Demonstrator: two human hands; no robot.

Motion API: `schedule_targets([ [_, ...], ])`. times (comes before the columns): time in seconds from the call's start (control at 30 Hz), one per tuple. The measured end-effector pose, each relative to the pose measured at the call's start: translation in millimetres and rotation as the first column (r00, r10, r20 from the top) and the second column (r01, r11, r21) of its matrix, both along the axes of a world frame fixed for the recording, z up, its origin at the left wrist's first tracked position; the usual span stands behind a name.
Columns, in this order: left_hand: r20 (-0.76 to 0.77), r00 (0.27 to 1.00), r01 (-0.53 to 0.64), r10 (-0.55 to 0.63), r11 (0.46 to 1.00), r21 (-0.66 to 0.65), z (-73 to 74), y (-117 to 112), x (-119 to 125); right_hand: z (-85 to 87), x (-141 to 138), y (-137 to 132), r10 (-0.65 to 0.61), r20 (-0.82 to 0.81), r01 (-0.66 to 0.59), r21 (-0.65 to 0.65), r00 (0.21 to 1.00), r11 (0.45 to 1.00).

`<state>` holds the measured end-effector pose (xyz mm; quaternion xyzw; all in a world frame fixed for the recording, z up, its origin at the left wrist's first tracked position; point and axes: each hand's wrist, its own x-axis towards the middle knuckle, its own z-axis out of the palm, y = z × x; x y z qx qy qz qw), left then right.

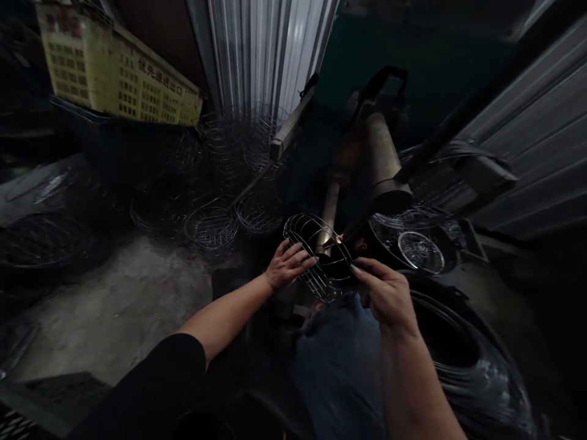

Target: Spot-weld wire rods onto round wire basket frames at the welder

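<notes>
A round wire basket [315, 282] is held tilted in front of my knees, between my two hands. My left hand [288, 266] grips its left side, the fingers stretched over the wires and the thumb near the upper rim. On the opposite side, my right hand [387, 290] pinches the rim between thumb and fingers. A lower metal arm [331, 205] of a machine reaches into the basket's opening, with its end near the wires. Above and to the right hangs a thicker upper cylinder [384, 150]. Dimness hides whether the metal arm touches the basket.
Several wire baskets [211, 227] stand on the floor to the left. A yellow crate [123, 76] sits at the upper left. A large wire coil [486, 373] lies at my right. Further wire pieces fill a container [419, 250] at the right. A dark bar [486, 91] slants across the upper right.
</notes>
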<state>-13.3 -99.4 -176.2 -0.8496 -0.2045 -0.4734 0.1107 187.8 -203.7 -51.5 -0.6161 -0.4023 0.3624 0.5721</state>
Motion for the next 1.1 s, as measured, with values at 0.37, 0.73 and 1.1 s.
schedule_targets([
  [0.37,0.021,0.998,-0.052,0.053,0.998,-0.028,-5.6,6.1,16.5,-9.2,6.1,6.9,-0.091,0.010,0.091,0.059,0.996,0.994],
  [0.73,0.056,0.995,-0.080,0.086,0.991,-0.105,-15.0,-1.5,30.1,-9.9,18.4,-19.4,-0.044,-0.262,0.042,-0.014,0.964,0.999],
  [1.1,0.031,0.989,-0.138,0.147,0.972,-0.192,-10.8,-2.5,26.6,6.8,2.6,-0.1,-0.053,-0.148,0.049,-0.032,0.988,0.998],
])
